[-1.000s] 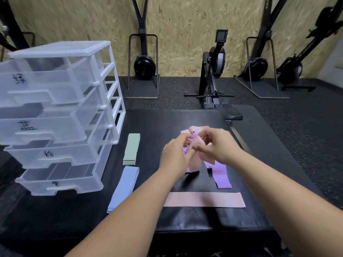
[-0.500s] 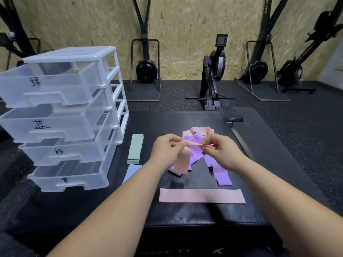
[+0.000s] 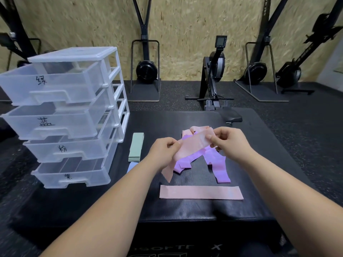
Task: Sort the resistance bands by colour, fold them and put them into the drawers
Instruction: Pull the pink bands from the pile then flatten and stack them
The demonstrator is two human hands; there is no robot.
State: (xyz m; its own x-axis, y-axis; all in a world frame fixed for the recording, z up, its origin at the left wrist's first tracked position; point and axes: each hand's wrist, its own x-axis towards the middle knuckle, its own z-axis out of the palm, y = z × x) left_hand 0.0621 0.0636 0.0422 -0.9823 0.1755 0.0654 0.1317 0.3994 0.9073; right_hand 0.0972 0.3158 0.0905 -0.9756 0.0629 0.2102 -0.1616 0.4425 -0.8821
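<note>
Gym: rowing machine (image 3: pixel 215 75), speckled rubber floor (image 3: pixel 176 93), black padded box (image 3: pixel 185 210).

Black platform (image 3: pixel 167 123) holds drawer unit (image 3: pixel 65 117), green stack (image 3: pixel 136 149), blue band (image 3: pixel 132 166), purple bands (image 3: pixel 220 169) — flat pink band (image 3: pixel 201 192) nearest.

The left grip (image 3: pixel 164 153) and the right grip (image 3: pixel 227 141) hold a pink band (image 3: pixel 193 145) between them. Purple bands (image 3: pixel 219 167) lie just under both grips. A flat pink band (image 3: pixel 201 192) lies on the worktop (image 3: pixel 167 123), nearer than the grips.

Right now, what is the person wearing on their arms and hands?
Nothing visible: the left hand and right hand are bare, without gloves, rings or watch, and both forearms are uncovered to the frame's edge, with no sleeve in view.
</note>
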